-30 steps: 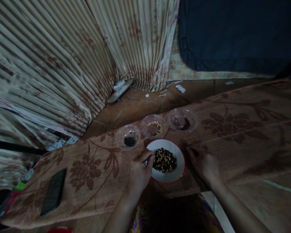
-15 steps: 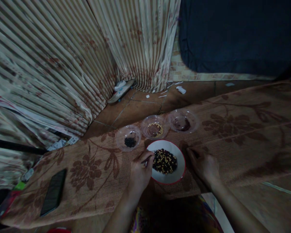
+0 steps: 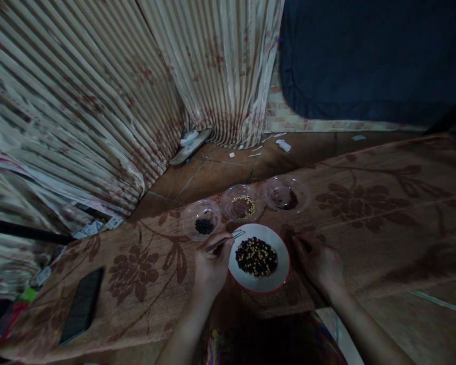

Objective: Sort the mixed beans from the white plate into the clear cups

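Note:
My left hand (image 3: 213, 261) is closed around a pair of metal tweezers (image 3: 238, 234), whose tips reach over the left rim of a white bowl (image 3: 283, 278) with a red edge. Whether the tips grip anything is too small to tell. Black and yellow beans (image 3: 256, 257) lie mixed in a heap inside the bowl. To the right of the bowl, my right hand (image 3: 321, 263) rests on the cloth, fingers loosely apart and holding nothing visible. Behind the bowl stand three clear plastic bowls: one with black beans (image 3: 204, 226), one with yellow beans (image 3: 247, 209), one with dark reddish contents (image 3: 289, 200).
A brown flowered cloth (image 3: 144, 274) covers the narrow table. A dark phone (image 3: 81, 304) lies on its left part. Beyond the far edge are floor tiles with white scraps, a slipper-like item (image 3: 191, 148) and striped curtains (image 3: 216, 66). A dark blue cover (image 3: 372, 56) hangs at the upper right.
My left hand has drawn back slightly left, bringing the tweezers from the beans to the bowl's left rim. My right hand has stayed in place.

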`<state>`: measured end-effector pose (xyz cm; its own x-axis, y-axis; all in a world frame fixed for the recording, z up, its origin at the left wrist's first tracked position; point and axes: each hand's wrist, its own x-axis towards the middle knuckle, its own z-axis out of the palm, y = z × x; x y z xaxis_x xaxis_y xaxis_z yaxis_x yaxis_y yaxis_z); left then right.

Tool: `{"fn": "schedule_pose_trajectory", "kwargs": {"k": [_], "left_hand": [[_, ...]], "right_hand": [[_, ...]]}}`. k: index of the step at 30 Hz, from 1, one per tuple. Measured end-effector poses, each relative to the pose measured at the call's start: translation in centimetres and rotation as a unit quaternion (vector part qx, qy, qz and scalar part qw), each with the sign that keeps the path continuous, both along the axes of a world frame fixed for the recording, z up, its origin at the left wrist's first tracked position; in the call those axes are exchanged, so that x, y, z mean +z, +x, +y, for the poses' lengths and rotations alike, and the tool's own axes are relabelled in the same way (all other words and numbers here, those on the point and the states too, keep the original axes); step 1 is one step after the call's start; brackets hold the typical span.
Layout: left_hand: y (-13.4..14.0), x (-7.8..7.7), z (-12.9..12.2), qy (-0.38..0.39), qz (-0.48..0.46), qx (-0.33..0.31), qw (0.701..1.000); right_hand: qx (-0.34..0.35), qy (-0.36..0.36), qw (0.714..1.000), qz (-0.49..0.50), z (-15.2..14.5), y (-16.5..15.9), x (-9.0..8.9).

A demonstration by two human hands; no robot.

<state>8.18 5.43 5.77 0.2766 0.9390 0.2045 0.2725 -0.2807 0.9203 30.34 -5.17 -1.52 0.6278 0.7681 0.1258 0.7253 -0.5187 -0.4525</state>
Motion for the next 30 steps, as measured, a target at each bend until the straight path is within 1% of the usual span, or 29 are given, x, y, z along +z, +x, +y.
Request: {"fn": "schedule_pose_trajectory", "kwargs": {"k": [4, 6, 9, 13, 18, 22, 24, 26, 28, 30], "left_hand": [[0.8, 0.2, 2.0, 0.0, -0.015, 0.017, 1.0], [1.3, -0.1, 3.4, 0.011, -0.028, 0.026, 0.999], [2.0, -0.8, 5.2, 0.03, -0.028, 0.019, 0.999], [2.4, -1.3, 6.0, 0.027, -0.027, 0.023, 0.999], [2.1, -1.0, 5.3, 0.002, -0.049, 0.039, 0.998], [1.3, 0.0, 3.5, -0.007, -0.038, 0.037, 0.999], [0.8, 0.6, 2.1, -0.031, -0.021, 0.013, 0.999], [0.4, 0.8, 0.6, -0.035, -0.004, -0.023, 0.999], [0.0, 0.8, -0.5, -0.041, 0.015, -0.052, 0.998], [-0.2, 0.4, -1.1, -0.042, 0.033, -0.066, 0.996]], "right_hand": [[0.004, -0.001, 1.0, 0.003, 0.0, 0.0, -0.1], [0.008, 0.006, 1.0, 0.001, 0.0, 0.0, -0.2], [0.012, 0.006, 1.0, 0.0, 0.0, 0.1, -0.3], [0.005, -0.009, 1.0, 0.007, 0.0, 0.1, -0.4], [0.005, -0.005, 1.0, 0.007, 0.1, 0.0, -0.2], [0.006, -0.006, 1.0, 0.01, 0.1, 0.0, 0.0], [0.002, -0.004, 1.0, 0.014, 0.1, 0.0, 0.0], [0.003, 0.001, 1.0, 0.017, 0.1, 0.0, 0.0], [0.006, 0.003, 1.0, 0.016, 0.1, 0.0, 0.0], [0.005, -0.001, 1.0, 0.014, 0.1, 0.0, 0.0]]}}
